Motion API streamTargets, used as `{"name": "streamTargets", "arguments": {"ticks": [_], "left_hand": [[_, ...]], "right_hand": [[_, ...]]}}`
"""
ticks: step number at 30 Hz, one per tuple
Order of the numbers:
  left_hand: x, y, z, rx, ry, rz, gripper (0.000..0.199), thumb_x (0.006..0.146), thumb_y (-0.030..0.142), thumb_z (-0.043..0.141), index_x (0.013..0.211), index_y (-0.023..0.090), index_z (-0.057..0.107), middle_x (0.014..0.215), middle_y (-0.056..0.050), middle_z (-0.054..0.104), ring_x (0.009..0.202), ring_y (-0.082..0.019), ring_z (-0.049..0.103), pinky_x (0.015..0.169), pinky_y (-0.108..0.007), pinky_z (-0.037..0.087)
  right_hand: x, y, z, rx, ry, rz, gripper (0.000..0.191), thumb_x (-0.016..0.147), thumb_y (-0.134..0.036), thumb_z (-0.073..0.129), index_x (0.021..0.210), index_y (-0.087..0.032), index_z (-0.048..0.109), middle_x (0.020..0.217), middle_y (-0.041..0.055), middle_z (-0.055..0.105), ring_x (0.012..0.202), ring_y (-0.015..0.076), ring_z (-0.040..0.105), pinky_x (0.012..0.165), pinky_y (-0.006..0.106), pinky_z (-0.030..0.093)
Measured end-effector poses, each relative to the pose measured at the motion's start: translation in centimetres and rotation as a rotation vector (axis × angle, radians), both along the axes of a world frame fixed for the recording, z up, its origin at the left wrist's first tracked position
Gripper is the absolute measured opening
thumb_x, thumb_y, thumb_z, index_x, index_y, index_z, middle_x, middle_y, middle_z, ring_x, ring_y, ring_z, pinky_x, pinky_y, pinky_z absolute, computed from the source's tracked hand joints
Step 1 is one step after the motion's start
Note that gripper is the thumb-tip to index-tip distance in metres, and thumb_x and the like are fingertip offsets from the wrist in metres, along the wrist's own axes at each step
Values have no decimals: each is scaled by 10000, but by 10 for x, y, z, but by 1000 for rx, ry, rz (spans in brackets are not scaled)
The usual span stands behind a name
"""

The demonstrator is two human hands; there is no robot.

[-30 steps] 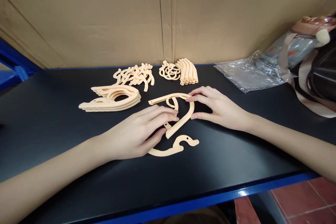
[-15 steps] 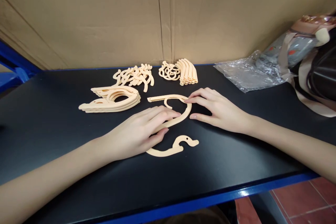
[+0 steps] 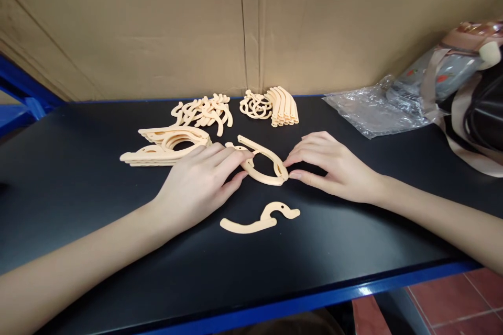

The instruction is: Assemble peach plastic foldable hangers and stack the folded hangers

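A cream plastic folding hanger (image 3: pixel 264 178) lies between my hands on the black table, its curved arms forming a pointed loop. My left hand (image 3: pixel 204 180) pinches the loop's left side between thumb and fingers, hiding part of it. At the right end, where the arms meet, the thumb and index finger of my right hand (image 3: pixel 328 167) close on the joint. Nearer to me lies a separate hanger arm (image 3: pixel 247 227) with a duck-head-shaped end and a small dark hole.
Left of centre, stacked folded hangers (image 3: pixel 165 157) touch or nearly touch my left hand. Behind are a heap of curved pieces (image 3: pixel 204 112), a small pile of hooks (image 3: pixel 255 105) and a row of arms (image 3: pixel 283 107). A clear plastic bag (image 3: pixel 361 110) and strapped bottle (image 3: pixel 444 73) sit right.
The hanger's arms have swung closer into a narrower loop and its left end has turned. My left hand has shifted up along it, uncovering the loose duck-headed arm's left end.
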State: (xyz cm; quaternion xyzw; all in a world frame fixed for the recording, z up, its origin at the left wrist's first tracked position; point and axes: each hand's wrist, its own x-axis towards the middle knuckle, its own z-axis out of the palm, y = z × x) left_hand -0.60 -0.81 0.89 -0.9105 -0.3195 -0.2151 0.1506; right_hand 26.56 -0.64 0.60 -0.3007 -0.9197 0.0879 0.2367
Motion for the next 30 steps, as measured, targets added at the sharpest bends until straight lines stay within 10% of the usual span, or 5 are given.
{"name": "streamTargets", "arguments": {"ticks": [15,23,30], "left_hand": [[-4,-2,-1,-39,8,-158,245,969,230,503,997,111,716,1023,-76,734,838,-205,699,688,-308,546],[1,-4,-3,-312,-208,-112,157,944,175,551,927,153,706,974,-31,714,847,-144,675,738,-238,520],[4,-9,-2,-388,-219,-88,143,946,134,527,972,187,658,971,-5,676,832,-120,640,720,-218,483]], "right_hand": [[-4,-5,-1,-22,-25,149,235,983,-244,496,1127,-159,662,1095,78,684,967,186,586,858,353,449],[-18,-28,-2,74,-116,284,291,981,-202,474,1196,-85,630,1144,135,660,1029,227,574,827,368,493],[-18,-22,-3,166,-87,176,254,977,-244,493,1120,-121,663,1141,118,671,1016,222,586,842,369,487]]}}
